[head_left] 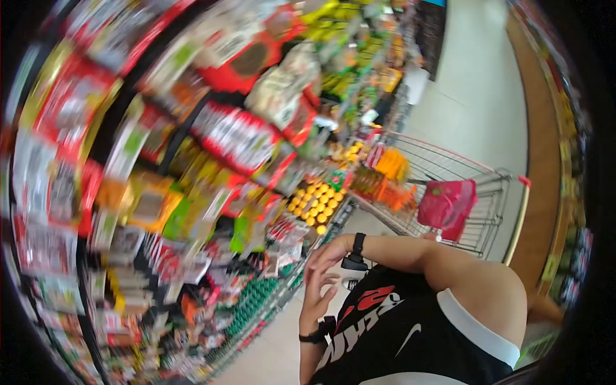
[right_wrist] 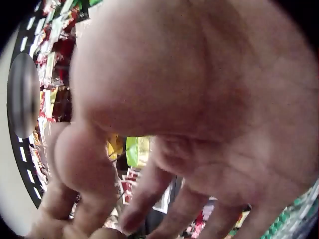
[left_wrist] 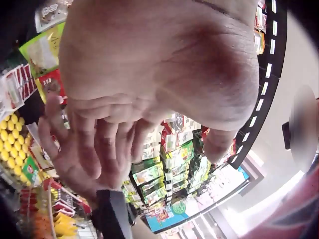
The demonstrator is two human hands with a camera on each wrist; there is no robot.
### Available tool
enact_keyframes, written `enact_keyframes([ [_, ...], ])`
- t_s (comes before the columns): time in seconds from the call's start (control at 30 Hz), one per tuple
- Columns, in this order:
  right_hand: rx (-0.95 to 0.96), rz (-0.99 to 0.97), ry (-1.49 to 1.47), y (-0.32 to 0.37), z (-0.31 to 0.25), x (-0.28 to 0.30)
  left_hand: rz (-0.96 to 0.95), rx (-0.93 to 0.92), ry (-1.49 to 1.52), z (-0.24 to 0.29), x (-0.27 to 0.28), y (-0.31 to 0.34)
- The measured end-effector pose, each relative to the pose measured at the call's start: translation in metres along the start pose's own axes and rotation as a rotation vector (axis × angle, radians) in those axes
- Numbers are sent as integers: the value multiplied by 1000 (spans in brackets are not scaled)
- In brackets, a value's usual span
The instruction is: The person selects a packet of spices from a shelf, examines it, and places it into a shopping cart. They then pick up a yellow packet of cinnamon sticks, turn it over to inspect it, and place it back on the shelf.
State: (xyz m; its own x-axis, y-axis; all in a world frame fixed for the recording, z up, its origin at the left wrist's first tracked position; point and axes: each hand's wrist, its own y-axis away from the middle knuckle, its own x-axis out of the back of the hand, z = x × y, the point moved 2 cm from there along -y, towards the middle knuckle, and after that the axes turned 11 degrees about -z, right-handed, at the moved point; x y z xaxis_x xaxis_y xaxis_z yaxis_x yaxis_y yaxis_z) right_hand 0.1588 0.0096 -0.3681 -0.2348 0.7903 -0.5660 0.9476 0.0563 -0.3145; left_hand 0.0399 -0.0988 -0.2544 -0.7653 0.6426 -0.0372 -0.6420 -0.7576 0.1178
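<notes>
Bare and holding nothing, my left hand (head_left: pixel 313 300) is raised in front of the black shirt (head_left: pixel 378 327). Just above it in the head view is my right hand (head_left: pixel 330 253), also without anything in it, its fingers loosely extended. The two hands are close together and overlap in the left wrist view, where the left palm (left_wrist: pixel 154 74) fills the top and the right hand (left_wrist: pixel 79 162) shows behind its fingers. In the right wrist view the right palm (right_wrist: pixel 199 89) covers most of the picture. A black watch (head_left: pixel 355 253) sits on the right wrist, a dark band (head_left: pixel 316 332) on the left.
Shelves of packaged food, including a red and white bag (head_left: pixel 234 138), line the left side. Yellow-capped jars (head_left: pixel 316 204) stand further along. A shopping cart (head_left: pixel 497 212) with a pink bag (head_left: pixel 447 205) stands ahead on the pale floor (head_left: pixel 475 96). A wooden-sided shelf (head_left: pixel 532 128) borders the right.
</notes>
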Motion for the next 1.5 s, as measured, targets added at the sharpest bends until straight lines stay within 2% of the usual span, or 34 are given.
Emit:
enact_keyframes([
  [0.03,-68,144,131,22,-8,6,1,-42,-63,6,-1,-14],
  [0.07,-36,312,183,49,-6,9,8,-86,-124,12,-5,-30],
  [0.1,-83,437,191,80,-1,14,93,-20,-26,16,-13,-41],
  [0.17,-163,641,71,143,7,16,60,-10,-237,0,-15,-66],
  [0.23,-4,818,47,202,33,26,36,36,-401,3,-28,-91],
  [0.4,185,1393,-161,336,91,27,-256,131,-423,-5,-75,-150],
  [0.43,234,1476,-254,358,103,30,-297,143,-426,-7,-86,-162],
  [0.5,364,1530,-279,399,140,48,-383,113,-525,-9,-101,-185],
  [0.53,417,1554,-290,412,153,53,-397,153,-506,-9,-108,-194],
  [0.63,191,1844,-110,426,123,43,-420,231,-471,-12,-123,-210],
  [0.73,-150,1846,457,447,121,75,-399,288,-460,-12,-128,-218],
  [0.83,-390,1850,410,449,99,88,-361,351,-451,-18,-127,-217],
  [1.0,-396,1810,345,456,99,128,-368,409,-456,-18,-133,-214],
  [1.03,-413,1785,416,464,106,147,-384,415,-463,-14,-136,-214],
  [1.13,-351,1788,253,449,67,122,-426,431,-466,-9,-143,-215],
  [1.17,-261,1834,157,449,54,116,-433,429,-455,-10,-144,-213],
  [1.23,-460,1837,245,452,52,119,-427,406,-481,-12,-142,-214],
  [1.3,-1035,1660,615,456,60,131,-415,385,-505,-11,-141,-214],
  [1.33,-485,1894,285,458,62,129,-408,370,-505,-11,-139,-213],
  [1.37,92,2002,-58,455,61,123,-398,355,-504,-12,-136,-211],
  [1.4,680,1979,-406,450,56,114,-387,339,-503,-13,-134,-209],
  [1.5,812,2002,-216,412,26,78,-367,317,-506,-10,-131,-198],
])
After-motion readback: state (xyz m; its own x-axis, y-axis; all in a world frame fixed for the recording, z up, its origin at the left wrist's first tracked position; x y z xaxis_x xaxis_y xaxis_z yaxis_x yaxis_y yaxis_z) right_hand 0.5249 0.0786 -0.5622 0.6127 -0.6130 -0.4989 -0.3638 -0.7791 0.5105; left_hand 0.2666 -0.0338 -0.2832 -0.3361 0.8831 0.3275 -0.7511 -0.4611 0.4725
